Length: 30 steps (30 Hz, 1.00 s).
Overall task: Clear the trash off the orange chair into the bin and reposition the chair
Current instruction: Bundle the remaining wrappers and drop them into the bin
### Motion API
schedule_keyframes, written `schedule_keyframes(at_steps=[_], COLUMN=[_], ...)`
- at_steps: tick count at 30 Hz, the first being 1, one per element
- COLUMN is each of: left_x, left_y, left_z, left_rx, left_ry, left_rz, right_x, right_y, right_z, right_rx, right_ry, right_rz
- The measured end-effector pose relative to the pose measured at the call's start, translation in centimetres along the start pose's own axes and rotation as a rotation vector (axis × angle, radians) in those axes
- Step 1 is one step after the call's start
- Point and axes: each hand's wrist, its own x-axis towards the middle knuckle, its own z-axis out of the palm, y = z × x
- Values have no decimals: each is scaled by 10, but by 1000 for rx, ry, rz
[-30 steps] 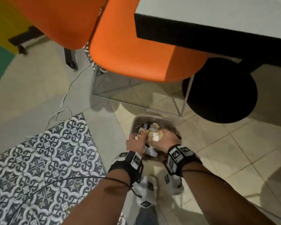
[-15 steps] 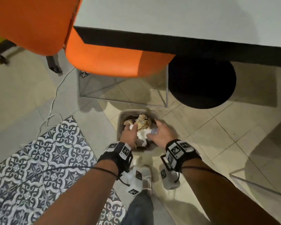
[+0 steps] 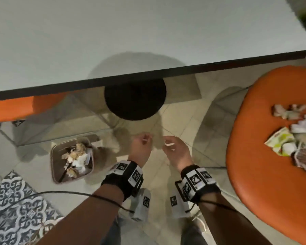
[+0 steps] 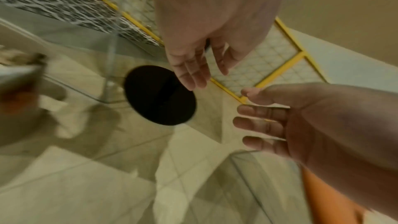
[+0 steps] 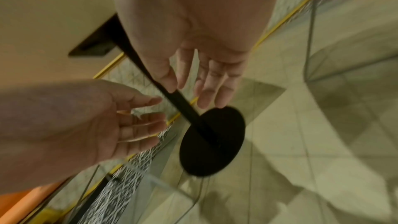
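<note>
An orange chair (image 3: 254, 156) stands at the right in the head view, with crumpled papers and wrappers (image 3: 293, 138) heaped on its seat. A small grey bin (image 3: 54, 156) sits on the floor at the lower left, with crumpled trash (image 3: 76, 156) inside. Between bin and chair, both hands hover over the floor tiles and hold nothing. My left hand (image 3: 140, 144) and right hand (image 3: 173, 147) have loosely spread fingers. The left wrist view shows the left hand (image 4: 193, 74) empty, and the right wrist view shows the right hand (image 5: 204, 88) empty.
A white table (image 3: 131, 32) with a black edge fills the top, on a black round base (image 3: 135, 101). A second orange chair (image 3: 16, 108) is tucked under it at the left. A patterned rug (image 3: 12, 209) lies at the lower left.
Both hands let go of the trash in the bin and moved right, now empty. The view swung right, and the chair with trash came into sight.
</note>
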Motion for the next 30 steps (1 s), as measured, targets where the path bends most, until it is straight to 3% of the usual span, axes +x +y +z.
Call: schedule_keyframes(at_steps=[5, 9, 14, 18, 23, 28, 30], left_x=[-29, -51, -69, -50, -2, 39, 49], left_y=[103, 159, 195, 200, 215, 241, 247], left_z=[141, 240, 323, 371, 404, 427, 438], left_rx=[10, 60, 164, 254, 589, 814, 850], left_ry=[-82, -185, -326, -401, -288, -373, -467], left_rz=[207, 273, 323, 322, 321, 353, 341], right_x=[-28, -49, -67, -82, -85, -66, -58], right_y=[58, 104, 166, 223, 254, 262, 268], right_z=[-153, -256, -339, -371, -368, -361, -351], right_rx=[80, 122, 91, -102, -321, -142, -103], right_ry=[304, 456, 657, 781, 612, 594, 594], right_rz=[-91, 1, 154, 389, 547, 862, 879])
